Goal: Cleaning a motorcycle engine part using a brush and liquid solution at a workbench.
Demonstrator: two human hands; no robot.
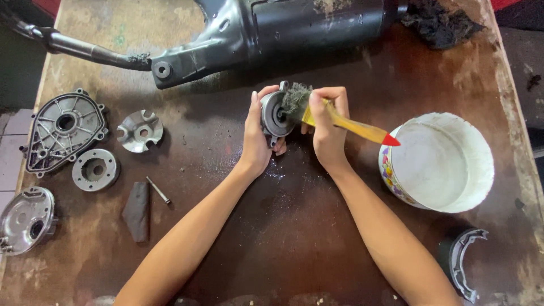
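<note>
My left hand (pixel 256 136) grips a round grey metal housing (pixel 275 116) with a dark central hole, held upright above the wet brown table (pixel 283 226). My right hand (pixel 328 127) holds a paintbrush with a yellow handle (pixel 354 127) and red tip. Its dirty bristles (pixel 296 99) press against the top of the housing. Both hands are close together near the middle of the table.
A white bucket (pixel 487 164) stands right of my hands. A large dark exhaust and engine part (pixel 272 28) lies along the far edge. Metal covers (pixel 63 130), a ring (pixel 95 169), a slotted disc (pixel 140 131), a pin (pixel 158 190) and a dark wedge (pixel 137 211) lie left. A brake shoe (pixel 466 260) sits front right.
</note>
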